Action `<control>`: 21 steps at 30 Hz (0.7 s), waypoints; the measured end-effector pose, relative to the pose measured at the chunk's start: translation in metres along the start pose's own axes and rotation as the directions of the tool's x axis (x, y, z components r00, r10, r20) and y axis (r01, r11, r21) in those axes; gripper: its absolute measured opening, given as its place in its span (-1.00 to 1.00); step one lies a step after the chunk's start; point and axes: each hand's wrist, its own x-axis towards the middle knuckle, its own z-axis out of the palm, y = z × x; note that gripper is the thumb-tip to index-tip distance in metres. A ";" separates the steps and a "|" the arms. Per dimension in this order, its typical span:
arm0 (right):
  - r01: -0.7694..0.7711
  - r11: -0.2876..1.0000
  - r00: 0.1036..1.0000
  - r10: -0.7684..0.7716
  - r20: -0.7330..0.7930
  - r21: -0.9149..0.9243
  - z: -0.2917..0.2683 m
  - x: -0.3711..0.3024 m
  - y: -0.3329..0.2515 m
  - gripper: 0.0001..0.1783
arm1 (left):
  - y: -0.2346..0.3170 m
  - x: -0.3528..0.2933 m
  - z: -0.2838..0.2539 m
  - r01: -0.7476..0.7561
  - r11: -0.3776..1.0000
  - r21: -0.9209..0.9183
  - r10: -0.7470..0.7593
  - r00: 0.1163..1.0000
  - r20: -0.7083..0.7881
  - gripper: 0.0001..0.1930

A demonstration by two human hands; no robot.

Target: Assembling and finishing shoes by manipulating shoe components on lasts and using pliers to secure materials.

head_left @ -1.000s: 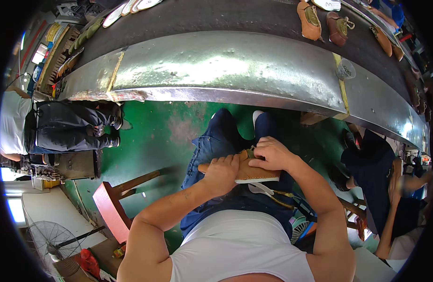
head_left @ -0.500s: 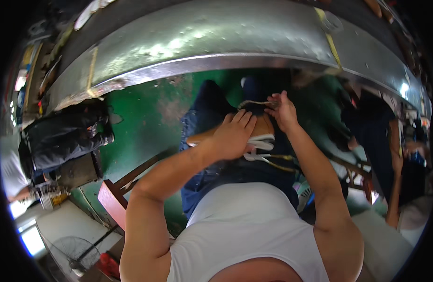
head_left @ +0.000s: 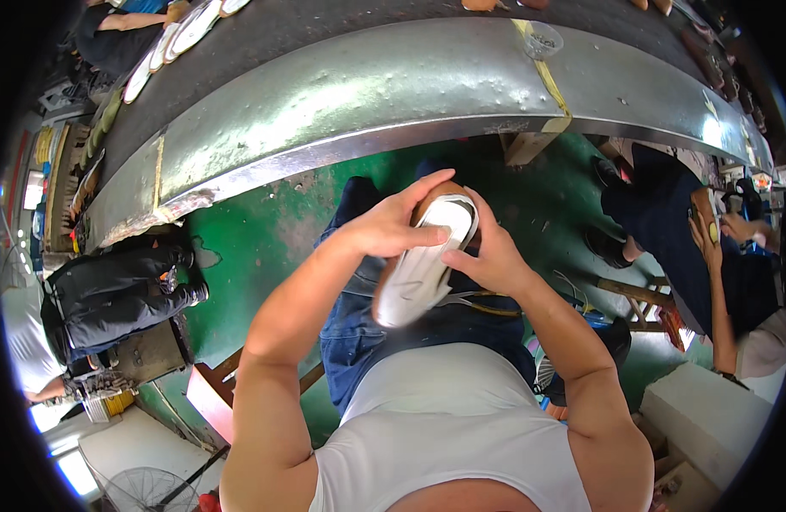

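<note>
Above my lap, a brown shoe upper [head_left: 381,288] is turned with its white underside [head_left: 418,264] up. My left hand [head_left: 401,220] wraps the far end from the left, its thumb pressing on the white underside. From the right, my right hand [head_left: 487,252] grips the same end, fingers along the edge and thumb on the sole side. The near end of the shoe points down to the left and is slightly blurred. A thin tool with yellow handles [head_left: 493,309] lies on my lap beside the shoe; its kind is hard to make out.
A metal-edged bench [head_left: 324,98] runs across ahead, bearing a clear cup [head_left: 543,39] and white soles [head_left: 194,27]. At right, a co-worker holds a brown shoe [head_left: 707,215]. Another person in black trousers [head_left: 120,286] sits at left. A fan [head_left: 145,493] stands lower left.
The shoe has been turned from lying across my lap to white side up and lifted. My right hand has let go of a brush-like thing and now grips the shoe.
</note>
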 end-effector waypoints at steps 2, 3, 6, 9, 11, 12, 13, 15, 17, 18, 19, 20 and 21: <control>0.007 1.000 0.998 -0.008 0.068 0.027 0.004 0.009 -0.011 -0.01 | -0.012 -0.021 0.011 -0.118 0.967 -0.224 0.088 0.986 -0.139 -0.10; -0.003 0.999 0.993 -0.004 0.122 0.051 0.008 0.014 -0.015 -0.02 | -0.016 -0.031 0.017 -0.174 0.948 -0.268 0.114 0.967 -0.227 -0.13; 0.077 0.997 0.983 -0.073 0.168 -0.016 0.027 0.015 -0.008 -0.13 | -0.045 -0.053 0.026 -0.241 0.930 -0.276 0.138 0.928 -0.345 -0.30; 0.088 0.996 0.975 -0.083 0.205 -0.018 0.045 0.011 -0.007 -0.18 | -0.061 -0.072 0.027 -0.230 0.939 -0.256 0.109 0.905 -0.411 -0.34; -0.056 0.997 0.967 0.040 0.253 0.057 0.047 0.008 -0.014 -0.15 | -0.065 -0.082 0.021 -0.233 0.940 -0.251 0.097 0.884 -0.456 -0.37; 0.080 0.992 0.959 -0.051 0.277 -0.095 0.044 0.002 -0.011 -0.16 | -0.065 -0.088 0.018 -0.274 0.934 -0.230 0.132 0.861 -0.491 -0.39; 0.219 0.946 0.940 -0.138 0.313 -0.239 0.035 -0.008 -0.005 -0.17 | -0.066 -0.094 0.014 -0.314 0.926 -0.207 0.167 0.836 -0.522 -0.41; 0.350 0.697 0.864 0.019 0.503 -0.626 0.012 -0.044 -0.002 -0.18 | -0.066 -0.109 0.003 -0.347 0.915 -0.208 0.174 0.802 -0.572 -0.42; 0.264 0.557 0.782 0.354 0.513 -0.787 -0.001 -0.076 0.007 -0.14 | -0.067 -0.123 -0.008 -0.401 0.890 -0.217 0.183 0.750 -0.636 -0.42; 0.281 0.551 0.775 0.352 0.525 -0.786 -0.007 -0.080 0.009 -0.14 | -0.070 -0.128 -0.012 -0.403 0.871 -0.282 0.133 0.745 -0.653 -0.43; 0.229 0.613 0.789 0.338 0.513 -0.756 -0.013 -0.082 0.010 -0.14 | -0.075 -0.131 -0.012 -0.412 0.867 -0.280 0.133 0.733 -0.667 -0.43; 0.172 0.671 0.804 0.327 0.496 -0.721 -0.019 -0.081 0.012 -0.15 | -0.081 -0.132 -0.012 -0.398 0.871 -0.289 0.110 0.730 -0.675 -0.44; 0.178 0.668 0.800 0.330 0.501 -0.723 -0.025 -0.076 0.016 -0.15 | -0.088 -0.133 -0.011 -0.379 0.875 -0.300 0.084 0.729 -0.679 -0.46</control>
